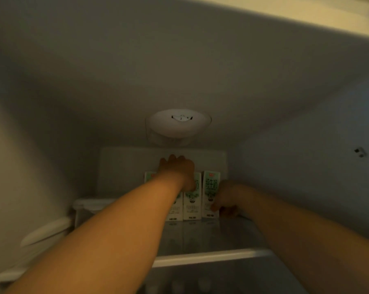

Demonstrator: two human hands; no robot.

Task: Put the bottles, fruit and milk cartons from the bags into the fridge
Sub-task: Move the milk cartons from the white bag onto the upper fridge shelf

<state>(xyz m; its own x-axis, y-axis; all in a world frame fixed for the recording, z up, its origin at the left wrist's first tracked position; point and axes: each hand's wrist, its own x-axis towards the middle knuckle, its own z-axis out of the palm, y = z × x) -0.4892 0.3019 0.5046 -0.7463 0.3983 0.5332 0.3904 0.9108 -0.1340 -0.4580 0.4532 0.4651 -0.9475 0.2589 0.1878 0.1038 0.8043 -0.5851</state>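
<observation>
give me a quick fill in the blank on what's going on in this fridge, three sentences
1. The milk cartons stand ___ in a row on the glass shelf.
2. The left hand lies over the ___ of the cartons.
3. The right hand grips the carton at the ___ end of the row.
Missing words: upright; tops; right.

A row of milk cartons (pixel 192 205) stands upright at 12 o'clock on the glass shelf (pixel 211 236), the left hand (pixel 176 169) clasping their tops and the right hand (pixel 227 198), at the row's 3 o'clock, gripping the rightmost carton (pixel 211 187) low down.
</observation>
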